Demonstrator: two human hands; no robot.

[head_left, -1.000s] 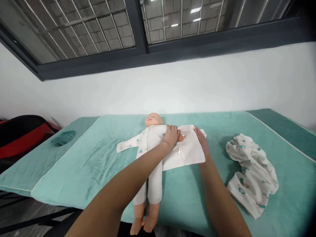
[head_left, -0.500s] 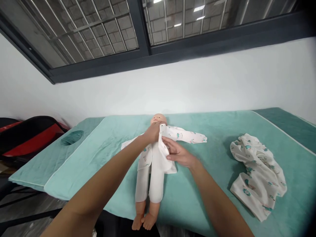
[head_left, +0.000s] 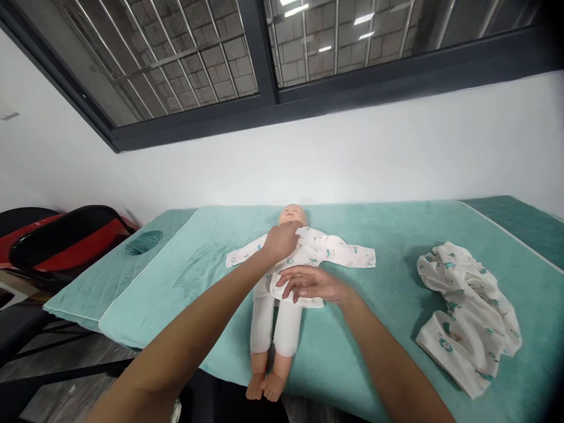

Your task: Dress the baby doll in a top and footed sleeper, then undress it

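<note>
A baby doll (head_left: 292, 215) lies on its back, head toward the wall. It wears a white printed baby shirt (head_left: 350, 254), sleeves spread out to both sides, and white leggings (head_left: 287, 329); its bare feet reach the bed's near edge. My left hand (head_left: 282, 241) is closed at the shirt's neckline, just below the doll's chin, its fingertips partly hidden. Over the shirt's lower front, my right hand (head_left: 315, 283) rests with fingers stretched out and apart. The shirt's front panel lies across the doll's belly beneath it.
A crumpled white printed baby garment (head_left: 473, 317) lies on the right of the green-covered bed (head_left: 388, 346). At the left end the cover has a round hole (head_left: 143, 242). Red and black chairs (head_left: 73, 244) stand beyond that end. A barred window (head_left: 264, 70) is above the bed.
The shirt's front panel, lifted and folded before, now lies across the doll's chest and belly. My right hand has let go of its edge and moved slightly lower. The view has shifted slightly.
</note>
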